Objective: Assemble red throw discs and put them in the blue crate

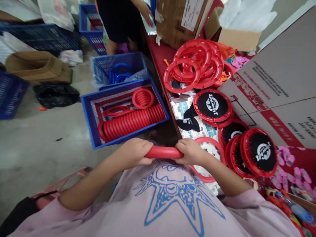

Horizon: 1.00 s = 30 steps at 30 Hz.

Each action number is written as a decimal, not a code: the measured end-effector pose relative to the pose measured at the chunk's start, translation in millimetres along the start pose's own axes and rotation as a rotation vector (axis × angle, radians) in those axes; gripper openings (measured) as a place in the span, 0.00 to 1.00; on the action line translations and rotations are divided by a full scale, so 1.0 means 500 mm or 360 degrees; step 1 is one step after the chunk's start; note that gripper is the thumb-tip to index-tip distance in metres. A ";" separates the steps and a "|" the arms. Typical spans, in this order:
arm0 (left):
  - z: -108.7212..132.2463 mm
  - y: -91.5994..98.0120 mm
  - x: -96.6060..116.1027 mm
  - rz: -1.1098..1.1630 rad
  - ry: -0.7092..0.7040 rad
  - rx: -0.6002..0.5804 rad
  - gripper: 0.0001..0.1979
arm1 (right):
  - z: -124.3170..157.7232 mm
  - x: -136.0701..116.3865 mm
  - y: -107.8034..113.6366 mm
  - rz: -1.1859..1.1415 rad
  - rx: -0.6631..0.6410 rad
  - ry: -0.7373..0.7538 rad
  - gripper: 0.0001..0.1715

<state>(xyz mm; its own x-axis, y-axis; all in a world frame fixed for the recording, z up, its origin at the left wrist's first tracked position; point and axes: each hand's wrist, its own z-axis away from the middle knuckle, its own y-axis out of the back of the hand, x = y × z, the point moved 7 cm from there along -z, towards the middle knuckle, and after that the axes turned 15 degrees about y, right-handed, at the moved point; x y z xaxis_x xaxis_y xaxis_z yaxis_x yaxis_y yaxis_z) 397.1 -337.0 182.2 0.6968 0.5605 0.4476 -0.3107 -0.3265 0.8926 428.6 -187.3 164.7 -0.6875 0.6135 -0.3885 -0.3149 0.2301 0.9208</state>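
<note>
Between my two hands a red plastic ring (164,152) is held edge-on in front of my shirt. My left hand (135,151) grips its left end, and my right hand (189,151) is wrapped round its right end. Just beyond stands a blue crate (89,115) with a long row of red rings (133,121) inside. Right of my right hand, another red ring (214,142) lies on the table. Red discs with black printed fabric centres (212,105) are stacked behind it, and more such discs (261,153) lie farther right.
A heap of loose red rings (195,64) covers the table's far part. Behind it stands a cardboard box (172,26). Large printed cartons (278,75) border the right. A second blue crate (98,70) holds blue rings. Another person's hand (145,13) shows at the top.
</note>
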 end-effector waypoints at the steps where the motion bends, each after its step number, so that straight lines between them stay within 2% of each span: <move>1: -0.007 -0.003 0.002 -0.0046 0.0089 0.0031 0.17 | -0.007 -0.001 -0.002 -0.0007 -0.0011 0.0001 0.13; 3: -0.015 0.003 0.003 -0.0129 0.0259 0.0270 0.23 | -0.019 -0.002 -0.004 -0.0042 -0.0010 -0.0025 0.14; 6: -0.002 0.019 -0.006 -0.0207 0.0331 0.0615 0.28 | -0.021 0.008 -0.009 -0.0225 0.0045 -0.0196 0.19; 10: 0.046 0.023 -0.079 0.0042 0.0418 0.0652 0.24 | 0.007 0.033 -0.032 -0.0388 -0.0028 -0.0464 0.21; 13: 0.079 0.005 -0.135 0.0266 0.0451 0.0673 0.25 | 0.011 0.039 -0.044 -0.0361 -0.0101 -0.0448 0.18; 15: 0.084 -0.014 -0.148 0.0311 0.0445 0.0727 0.26 | 0.002 0.042 -0.050 -0.0302 -0.0162 -0.0442 0.13; 17: 0.074 -0.027 -0.135 0.0269 0.0447 0.0806 0.22 | -0.012 0.045 -0.054 -0.0240 -0.0218 -0.0452 0.11; 20: 0.035 -0.027 -0.066 0.0156 0.0358 0.0877 0.17 | -0.041 0.039 -0.055 -0.0194 -0.0269 -0.0418 0.14; 22: -0.001 -0.024 -0.014 0.0023 0.0263 0.0795 0.15 | -0.060 0.028 -0.055 -0.0185 -0.0278 -0.0381 0.16; 24: -0.027 -0.020 0.008 -0.0161 0.0280 0.0734 0.14 | -0.072 0.016 -0.054 -0.0181 -0.0265 -0.0382 0.17; 27: -0.030 -0.009 -0.010 -0.0185 0.0290 0.0748 0.15 | -0.065 0.007 -0.055 -0.0205 -0.0227 -0.0411 0.17; 30: 0.002 0.003 -0.066 -0.0085 0.0433 0.0825 0.14 | -0.028 0.021 -0.066 -0.0254 -0.0187 -0.0489 0.18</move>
<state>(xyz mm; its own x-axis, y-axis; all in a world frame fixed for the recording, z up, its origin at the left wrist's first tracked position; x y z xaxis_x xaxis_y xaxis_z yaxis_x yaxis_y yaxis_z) 374.2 -356.8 168.6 0.4903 0.7392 0.4617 0.1245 -0.5836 0.8024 422.6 -199.2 129.9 -0.4005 0.7793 -0.4820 -0.4880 0.2638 0.8320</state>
